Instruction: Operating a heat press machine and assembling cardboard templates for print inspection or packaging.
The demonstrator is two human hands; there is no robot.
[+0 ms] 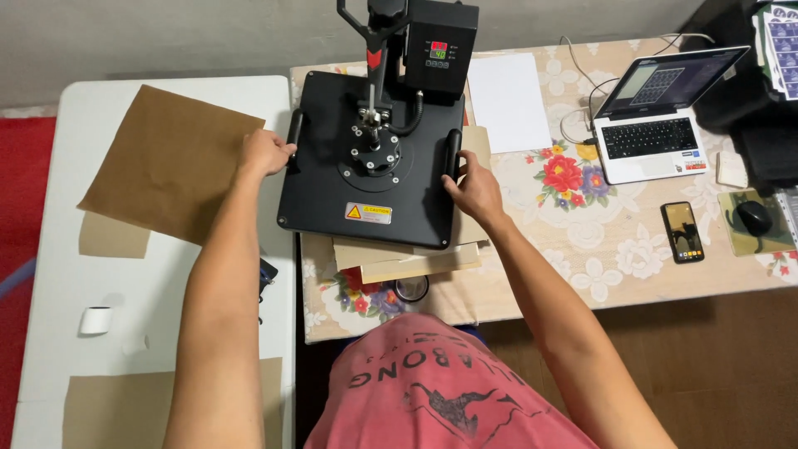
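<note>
A black heat press [374,150] stands on the flowered table, its flat top plate closed over a stack of beige boards [407,256]. My left hand [264,153] rests at the plate's left side handle [294,133], fingers curled against it. My right hand [474,189] touches the plate's right edge just below the right side handle [453,150]. A control box with a lit display [438,51] sits at the back of the press.
A brown sheet [170,162] lies on the white table [50,274] at left, with a small white roll [96,320]. Right of the press lie white paper [509,100], an open laptop [657,116], a phone [682,231] and a mouse [755,216].
</note>
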